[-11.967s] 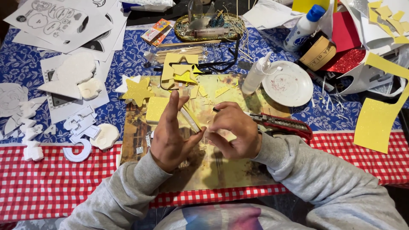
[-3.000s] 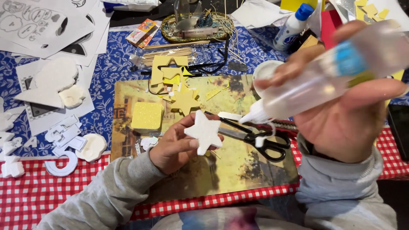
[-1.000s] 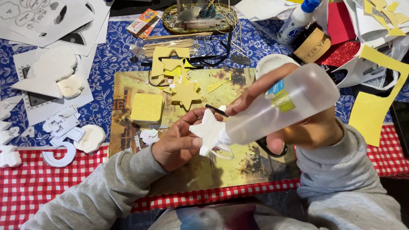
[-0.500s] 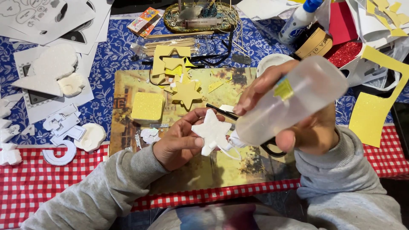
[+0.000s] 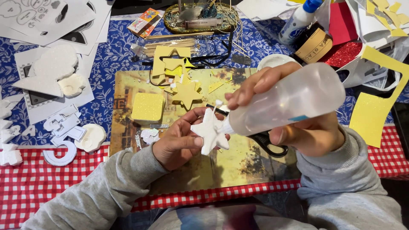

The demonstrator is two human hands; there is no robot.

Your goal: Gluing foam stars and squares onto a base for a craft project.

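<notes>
the scene is evenly and warmly lit from above, bright enough to show colours clearly. soft shadows fall under the left hand (image 5: 179, 140) onto the glossy yellowed picture mat (image 5: 238, 166), which carries a dull sheen. the translucent plastic glue bottle (image 5: 285, 104) sits close to the lens, looms large and looks slightly soft. the far edges of the surface bend a little, and the grey sleeves (image 5: 341, 187) at the bottom are blurred.

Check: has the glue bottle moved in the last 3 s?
Yes. The glue bottle has come down from beside the white dish; its nozzle now meets the white star over the yellow mat.
</notes>
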